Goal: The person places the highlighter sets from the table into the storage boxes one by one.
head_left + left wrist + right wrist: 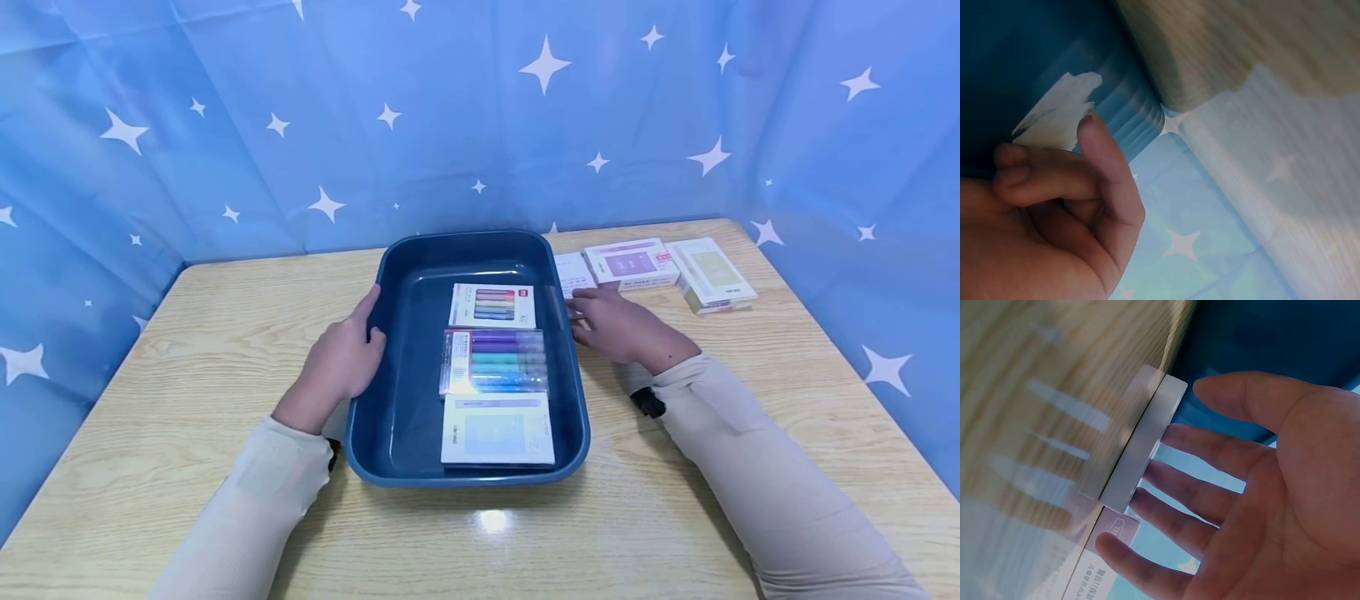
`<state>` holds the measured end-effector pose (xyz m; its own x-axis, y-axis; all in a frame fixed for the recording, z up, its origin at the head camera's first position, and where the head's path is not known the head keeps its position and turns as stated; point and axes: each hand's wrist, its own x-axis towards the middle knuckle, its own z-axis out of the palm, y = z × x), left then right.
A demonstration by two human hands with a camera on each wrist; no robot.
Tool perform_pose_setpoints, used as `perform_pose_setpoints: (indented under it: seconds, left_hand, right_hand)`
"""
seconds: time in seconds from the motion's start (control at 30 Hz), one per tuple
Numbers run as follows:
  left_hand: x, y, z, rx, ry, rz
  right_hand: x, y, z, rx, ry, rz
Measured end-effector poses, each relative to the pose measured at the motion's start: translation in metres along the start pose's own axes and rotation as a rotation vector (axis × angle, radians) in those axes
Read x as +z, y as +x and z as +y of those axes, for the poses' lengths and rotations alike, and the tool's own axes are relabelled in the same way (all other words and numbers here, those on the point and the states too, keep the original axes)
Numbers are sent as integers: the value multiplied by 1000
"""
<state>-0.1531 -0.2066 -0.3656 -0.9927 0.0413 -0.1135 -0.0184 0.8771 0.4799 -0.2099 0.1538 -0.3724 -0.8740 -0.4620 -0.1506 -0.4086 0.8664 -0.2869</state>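
Observation:
A deep blue plastic bin (401, 350) stands on the table. My left hand (337, 354) holds its left rim, with the thumb over the edge and the fingers (1110, 162) bent against the outer wall. At the bin's right side is my right hand (626, 325), its fingers fairly straight and the thumb apart. The fingertips reach the side of a white box (1144, 447), partly hidden by the bin and hand in the head view. Inside the bin lie a white marker box (459, 308), a clear pack of coloured pens (506, 362) and a white box with a pale blue panel (495, 429).
Right of the white box lie a box with a purple panel (632, 262) and boxes with a yellow-green panel on top (712, 271), near the back right table edge. A blue star-patterned cloth (450, 125) hangs behind the wooden table (225, 350).

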Motion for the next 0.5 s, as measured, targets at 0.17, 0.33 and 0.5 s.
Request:
perform_pose_setpoints:
  seconds: [0.17, 0.33, 0.5]
  left_hand:
    - [0, 0, 1, -1, 0, -3]
    - [-1, 0, 1, -2, -2, -4]
    - [-1, -1, 2, 0, -5, 2]
  right_hand:
    - [-1, -2, -1, 6, -25, 5]
    - [-5, -5, -4, 6, -43, 18]
    - [-6, -7, -5, 16, -72, 36]
